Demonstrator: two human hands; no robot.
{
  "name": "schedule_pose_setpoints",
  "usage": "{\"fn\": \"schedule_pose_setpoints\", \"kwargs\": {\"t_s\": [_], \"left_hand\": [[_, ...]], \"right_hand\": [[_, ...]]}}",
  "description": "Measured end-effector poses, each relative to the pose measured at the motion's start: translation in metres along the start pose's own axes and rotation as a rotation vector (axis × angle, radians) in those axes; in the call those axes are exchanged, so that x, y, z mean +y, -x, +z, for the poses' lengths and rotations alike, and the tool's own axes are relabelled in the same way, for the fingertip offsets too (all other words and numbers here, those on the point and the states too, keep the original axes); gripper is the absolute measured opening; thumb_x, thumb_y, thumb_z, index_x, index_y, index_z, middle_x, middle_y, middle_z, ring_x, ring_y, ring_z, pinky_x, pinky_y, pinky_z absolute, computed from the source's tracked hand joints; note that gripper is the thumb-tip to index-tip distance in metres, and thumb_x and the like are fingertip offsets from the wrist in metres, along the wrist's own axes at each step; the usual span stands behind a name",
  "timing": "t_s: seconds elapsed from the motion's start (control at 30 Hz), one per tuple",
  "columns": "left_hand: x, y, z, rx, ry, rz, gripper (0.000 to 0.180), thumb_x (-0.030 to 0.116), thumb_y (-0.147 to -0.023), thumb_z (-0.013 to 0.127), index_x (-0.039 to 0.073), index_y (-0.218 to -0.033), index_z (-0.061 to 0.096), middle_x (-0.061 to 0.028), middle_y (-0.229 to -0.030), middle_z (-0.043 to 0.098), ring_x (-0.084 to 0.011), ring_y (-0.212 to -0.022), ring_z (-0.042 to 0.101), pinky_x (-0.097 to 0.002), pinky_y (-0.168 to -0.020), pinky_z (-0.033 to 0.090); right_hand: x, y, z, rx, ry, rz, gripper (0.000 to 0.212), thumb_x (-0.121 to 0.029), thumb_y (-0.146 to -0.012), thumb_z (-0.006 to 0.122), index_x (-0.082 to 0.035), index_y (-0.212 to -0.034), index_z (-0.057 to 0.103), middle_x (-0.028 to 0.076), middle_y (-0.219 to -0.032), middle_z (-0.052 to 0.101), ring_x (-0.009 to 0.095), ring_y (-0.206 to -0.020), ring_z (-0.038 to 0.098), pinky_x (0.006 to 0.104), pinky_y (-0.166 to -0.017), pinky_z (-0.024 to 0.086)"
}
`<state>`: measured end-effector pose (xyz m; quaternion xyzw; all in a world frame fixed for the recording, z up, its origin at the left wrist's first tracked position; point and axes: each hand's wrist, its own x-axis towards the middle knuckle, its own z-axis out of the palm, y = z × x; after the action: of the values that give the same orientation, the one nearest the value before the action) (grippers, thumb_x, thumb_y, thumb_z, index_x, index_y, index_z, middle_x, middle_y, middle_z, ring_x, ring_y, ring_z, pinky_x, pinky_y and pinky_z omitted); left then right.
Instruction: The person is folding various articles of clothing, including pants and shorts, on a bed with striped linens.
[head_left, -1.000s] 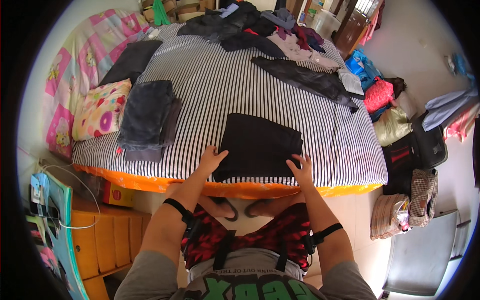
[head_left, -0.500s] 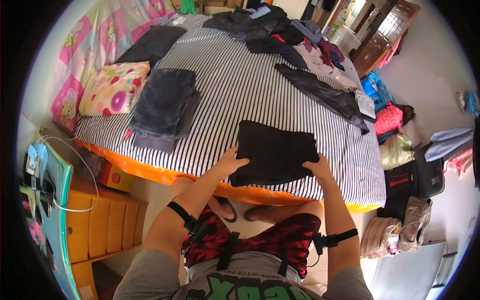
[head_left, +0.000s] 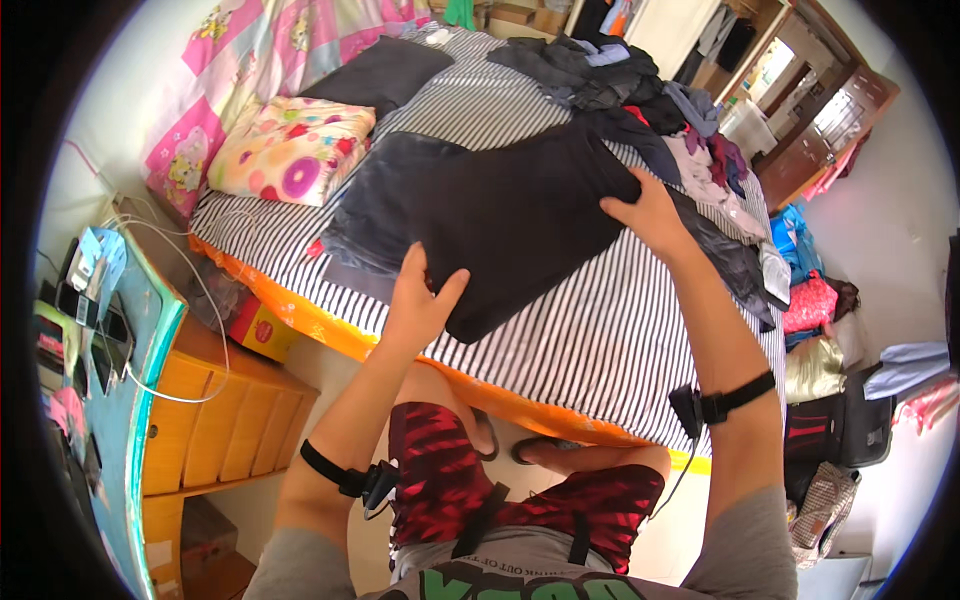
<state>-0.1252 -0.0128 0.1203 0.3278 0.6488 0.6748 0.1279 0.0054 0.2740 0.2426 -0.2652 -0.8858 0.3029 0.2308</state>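
A folded black garment (head_left: 520, 215) is spread between my two hands, slanting up toward the right. My left hand (head_left: 422, 300) grips its near left edge, the thumb apart from the fingers. At its right end my right hand (head_left: 652, 215) pinches the edge, with some fingers hidden. The left part of the garment overlaps a stack of dark grey folded clothes (head_left: 375, 210) on the striped bed sheet (head_left: 600, 330); whether it touches the stack I cannot tell. What kind of garment it is does not show.
A dotted, folded cloth (head_left: 290, 150) and a dark pillow (head_left: 385, 75) lie at the left of the bed. Loose clothes (head_left: 600, 75) are heaped at the far side. A wooden desk (head_left: 220, 410) stands to the left; bags (head_left: 810, 310) line the right wall.
Both hands have carried the black garment left and away from me, from the bed's near edge to over the grey stack. It now slants. The view has also shifted.
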Motion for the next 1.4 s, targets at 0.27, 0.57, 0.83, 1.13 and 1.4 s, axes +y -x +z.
{"fn": "schedule_pose_setpoints", "kwargs": {"t_s": [0.27,0.57,0.83,1.13,1.4], "left_hand": [[0.003,-0.046,-0.077,0.153,0.101,0.118,0.048,0.001,-0.091,0.057,-0.004,-0.135,0.037,-0.0142,-0.124,0.054,-0.0184,-0.115,0.052,-0.0309,-0.097,0.042],[0.037,-0.234,-0.225,0.486,0.460,0.247,0.034,0.032,-0.093,0.059,0.005,-0.113,0.056,-0.0121,-0.102,0.060,-0.0214,-0.087,0.062,-0.0329,-0.095,0.044],[-0.128,-0.155,-0.194,0.110,-0.555,-0.248,0.075,0.047,-0.083,0.067,-0.004,-0.134,0.045,-0.0233,-0.129,0.054,-0.0333,-0.115,0.055,-0.0387,-0.100,0.042],[-0.129,-0.142,-0.211,0.221,-0.463,-0.438,0.089,0.050,-0.074,0.076,-0.013,-0.129,0.047,-0.0284,-0.125,0.056,-0.0316,-0.119,0.055,-0.0351,-0.099,0.042],[-0.083,-0.163,-0.205,-0.055,-0.192,-0.554,0.058,0.026,-0.081,0.072,-0.008,-0.125,0.054,-0.0157,-0.111,0.065,-0.0203,-0.096,0.063,-0.0287,-0.086,0.049]], "right_hand": [[-0.090,-0.102,0.072,0.089,-0.079,-0.279,0.062,-0.022,-0.071,0.076,0.008,-0.120,0.054,0.021,-0.109,0.065,0.028,-0.102,0.064,0.0328,-0.091,0.049],[-0.110,-0.031,0.186,0.588,-0.802,-0.120,0.047,-0.020,-0.080,0.074,0.005,-0.108,0.046,0.016,-0.104,0.055,0.021,-0.087,0.057,0.0315,-0.078,0.049],[-0.047,0.094,0.253,-0.309,-0.419,0.014,0.012,-0.013,-0.082,0.069,-0.005,-0.086,0.060,0.004,-0.081,0.061,0.011,-0.071,0.058,0.0253,-0.059,0.046],[-0.036,0.005,0.263,-0.404,-0.671,0.419,0.053,-0.039,-0.087,0.066,0.003,-0.115,0.050,0.012,-0.104,0.059,0.018,-0.091,0.060,0.0304,-0.077,0.049],[-0.062,-0.035,0.279,-0.487,-0.645,0.658,0.074,-0.051,-0.080,0.072,0.003,-0.124,0.049,0.012,-0.109,0.059,0.022,-0.106,0.059,0.0341,-0.084,0.046]]}}
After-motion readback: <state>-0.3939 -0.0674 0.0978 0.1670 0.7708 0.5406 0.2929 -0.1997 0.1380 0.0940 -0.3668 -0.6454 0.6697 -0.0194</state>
